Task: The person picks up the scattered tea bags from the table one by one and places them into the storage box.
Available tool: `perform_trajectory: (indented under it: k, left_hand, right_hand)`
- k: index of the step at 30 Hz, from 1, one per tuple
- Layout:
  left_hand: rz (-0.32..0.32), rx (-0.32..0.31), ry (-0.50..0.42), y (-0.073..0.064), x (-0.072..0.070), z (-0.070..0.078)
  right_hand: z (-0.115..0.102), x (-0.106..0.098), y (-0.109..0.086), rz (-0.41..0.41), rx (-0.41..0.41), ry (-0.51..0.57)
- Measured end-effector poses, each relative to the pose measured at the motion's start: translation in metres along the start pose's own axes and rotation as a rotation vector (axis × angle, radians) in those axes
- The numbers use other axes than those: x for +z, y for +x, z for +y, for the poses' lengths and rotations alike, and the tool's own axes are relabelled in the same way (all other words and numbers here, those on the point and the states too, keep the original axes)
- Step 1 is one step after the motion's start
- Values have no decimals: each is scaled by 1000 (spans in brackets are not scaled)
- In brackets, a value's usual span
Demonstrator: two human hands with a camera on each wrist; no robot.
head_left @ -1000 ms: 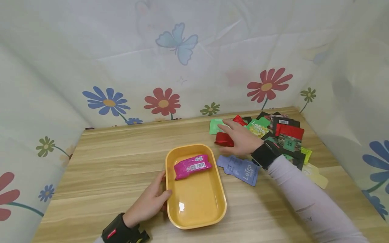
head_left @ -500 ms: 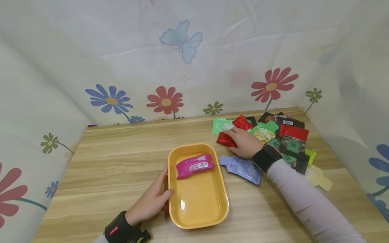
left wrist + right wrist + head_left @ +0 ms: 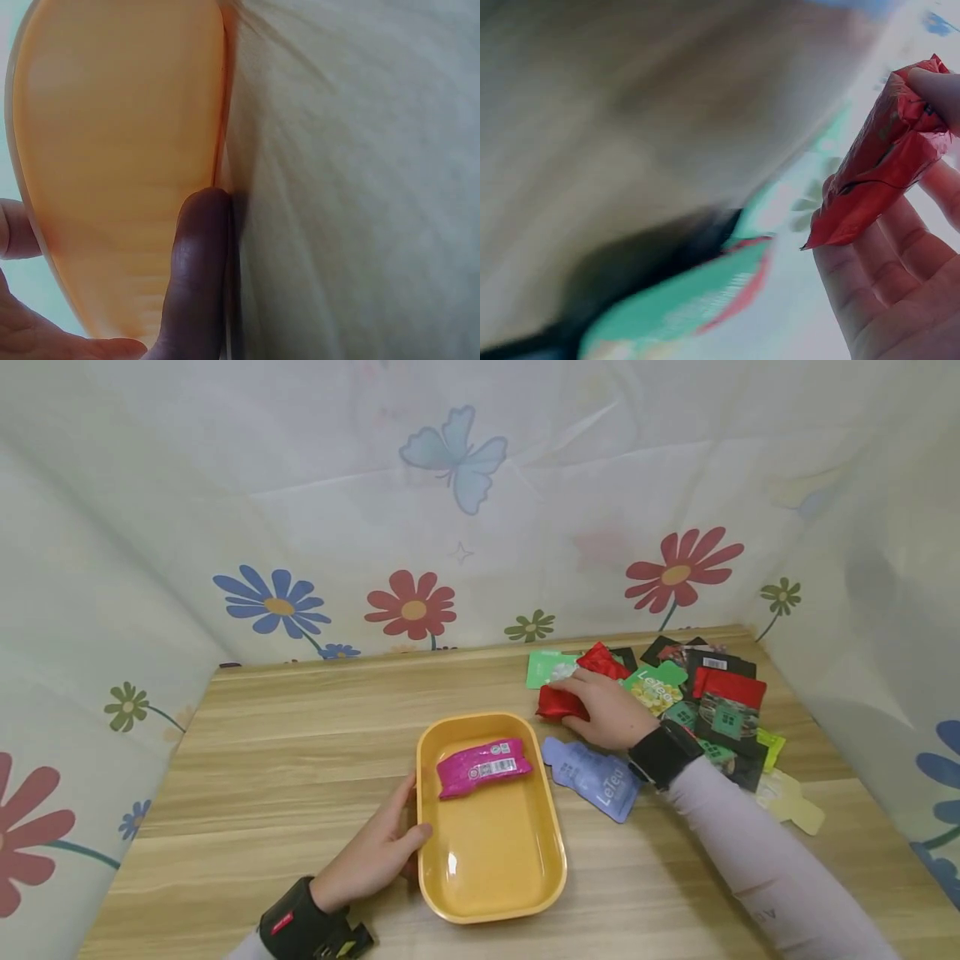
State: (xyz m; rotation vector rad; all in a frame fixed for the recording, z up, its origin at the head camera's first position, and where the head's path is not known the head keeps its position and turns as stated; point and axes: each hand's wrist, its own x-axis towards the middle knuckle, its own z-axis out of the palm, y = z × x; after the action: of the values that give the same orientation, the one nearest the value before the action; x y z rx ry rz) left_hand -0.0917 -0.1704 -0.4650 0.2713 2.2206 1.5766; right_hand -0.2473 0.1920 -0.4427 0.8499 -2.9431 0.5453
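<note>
With the thumb over the rim and the fingers along the outer wall, my left hand point(image 3: 369, 853) grips the left side of a yellow tray point(image 3: 491, 860). A magenta packet point(image 3: 480, 770), barcode side up, lies inside the tray toward the far end. Beyond the tray's far right corner, my right hand point(image 3: 611, 714) holds a small red foil packet point(image 3: 557, 702). The right wrist view shows the red packet point(image 3: 881, 165) pinched between thumb and fingers. A blue pouch point(image 3: 592, 778) lies between the tray and my right wrist.
A pile of several flat black, red and green sachets point(image 3: 723, 714) spreads over the table's back right. Another red packet point(image 3: 602, 662) and a green sachet point(image 3: 545, 667) lie behind my right hand. A cream pouch point(image 3: 789, 802) sits at right. Flowered cloth point(image 3: 465, 552) hangs behind.
My right hand has come down from above the red packet, and its fingers have drawn in around it. The left hand keeps its grip on the tray. The head view shifts slightly.
</note>
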Motion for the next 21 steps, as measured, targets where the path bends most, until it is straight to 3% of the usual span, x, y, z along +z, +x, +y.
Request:
perform_trajectory:
  k: [11,18,21]
  left_hand:
    - [-9,-9,-43,1,0,1]
    - [1,4,-27,1,-1,-1]
    - [8,10,-12,2,-1,-3]
  right_hand:
    - [-54,-33,-16,103,-179,69]
    - [-93,-34,-28,128,-320,80]
    - [-108,-30,-33,94,-358,103]
